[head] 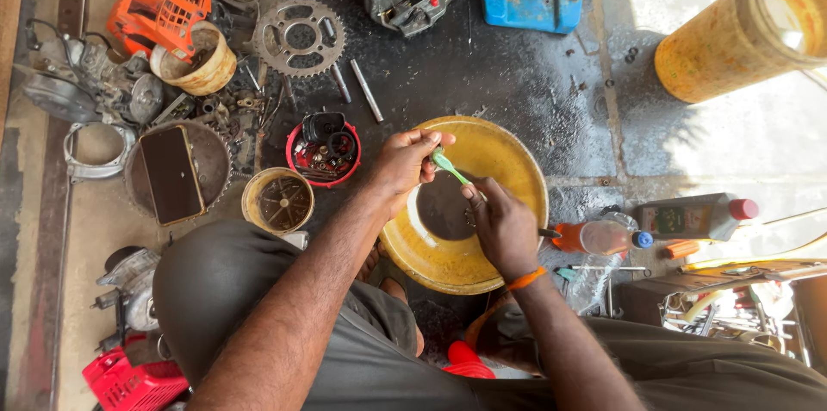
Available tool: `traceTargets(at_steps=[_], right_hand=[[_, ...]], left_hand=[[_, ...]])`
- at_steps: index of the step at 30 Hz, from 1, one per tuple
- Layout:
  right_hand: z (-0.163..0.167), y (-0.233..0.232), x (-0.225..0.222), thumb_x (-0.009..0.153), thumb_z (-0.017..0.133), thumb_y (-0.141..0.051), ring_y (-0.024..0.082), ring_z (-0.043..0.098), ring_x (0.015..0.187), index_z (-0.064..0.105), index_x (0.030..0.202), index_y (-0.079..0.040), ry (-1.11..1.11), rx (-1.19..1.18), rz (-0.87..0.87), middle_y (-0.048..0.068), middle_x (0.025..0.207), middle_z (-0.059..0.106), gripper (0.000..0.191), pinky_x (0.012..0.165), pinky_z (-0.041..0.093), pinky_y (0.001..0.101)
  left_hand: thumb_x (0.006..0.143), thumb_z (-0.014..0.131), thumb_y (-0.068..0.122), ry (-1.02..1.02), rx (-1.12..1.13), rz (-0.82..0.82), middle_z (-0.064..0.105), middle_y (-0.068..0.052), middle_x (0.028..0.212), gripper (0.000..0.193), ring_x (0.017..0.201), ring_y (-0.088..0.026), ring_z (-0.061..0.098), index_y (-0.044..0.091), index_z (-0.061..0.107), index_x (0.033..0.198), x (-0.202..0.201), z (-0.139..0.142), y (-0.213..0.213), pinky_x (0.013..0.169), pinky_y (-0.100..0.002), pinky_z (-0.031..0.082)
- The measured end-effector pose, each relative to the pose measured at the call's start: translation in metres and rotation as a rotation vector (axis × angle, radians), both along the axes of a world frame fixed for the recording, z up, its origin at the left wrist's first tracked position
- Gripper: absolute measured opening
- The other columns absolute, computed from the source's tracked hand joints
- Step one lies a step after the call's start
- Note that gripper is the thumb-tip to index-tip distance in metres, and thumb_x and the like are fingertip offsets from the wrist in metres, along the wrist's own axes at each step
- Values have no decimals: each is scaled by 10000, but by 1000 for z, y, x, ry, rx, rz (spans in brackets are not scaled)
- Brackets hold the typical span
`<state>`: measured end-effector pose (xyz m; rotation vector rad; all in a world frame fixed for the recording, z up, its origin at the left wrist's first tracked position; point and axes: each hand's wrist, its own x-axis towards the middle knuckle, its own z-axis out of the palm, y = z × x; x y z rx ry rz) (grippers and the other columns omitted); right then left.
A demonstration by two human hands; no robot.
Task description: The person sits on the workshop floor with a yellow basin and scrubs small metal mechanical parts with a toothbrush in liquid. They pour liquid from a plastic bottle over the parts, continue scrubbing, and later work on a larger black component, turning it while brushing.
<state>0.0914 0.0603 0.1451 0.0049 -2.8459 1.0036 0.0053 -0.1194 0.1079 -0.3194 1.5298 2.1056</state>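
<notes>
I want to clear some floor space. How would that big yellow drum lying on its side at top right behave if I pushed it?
The drum lies on its side and is round, so it would probably roll. Its open end looks empty, so it is likely light for its size.

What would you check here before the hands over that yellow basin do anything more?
1. Left hand gripping the green tool: ok.
2. Right hand closed on the same tool: ok.
3. Yellow basin flat on the floor: ok.
4. What the left fingertips pinch: cannot tell.
5. Bottle lying beside the basin, cap on: ok.
6. Floor by the basin free of loose parts: not ok, the red bowl of parts sits close.
</notes>
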Motion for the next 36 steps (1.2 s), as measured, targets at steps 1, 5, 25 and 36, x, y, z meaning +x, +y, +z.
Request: traceTargets(at_steps=[1, 5, 25, 36], right_hand=[[-1, -2, 0, 1027, 599, -380, 292, 680, 574, 705, 1060, -75, -92, 33, -45, 161, 670, 678, 324, 541, 499, 424], [-5, -7, 3, 1046, 553, -413, 278, 740, 665, 685, 1059, -60, 16, -166, -43, 149, 774, 721, 377, 576, 536, 405], [-237, 66, 19, 991, 555, -365, 424, 726, 950, 762, 1100, -151, -694, 365, -20, 205, 983, 732, 317, 851, 568, 524], [-125, 75, 0, 974, 682, -321, 294, 727, 748, 734, 1014, -27, -91, -119, -356, 170, 842, 735, 302, 685, 548, 406]], left_hand=[[1060, 541, 210, 5, -3, 0, 584, 41, 780, 267, 588, -18, 492, 48, 721, 1174, -1, 0, 1, 530, -184, 450], [1059, 522, 179, 5, -28, -15, 581, 31, 792, 265, 599, -16, 497, 45, 706, 1195, -2, -4, 4, 532, -189, 460], [1013, 571, 132, -148, 233, 38, 712, -168, 1036, 275, 975, -269, 740, -70, 628, 1191, 5, 3, 1, 905, -414, 642], [1013, 619, 172, 22, -149, 34, 732, -95, 919, 275, 737, -151, 682, -8, 662, 1215, 16, 16, 9, 679, -295, 578]])
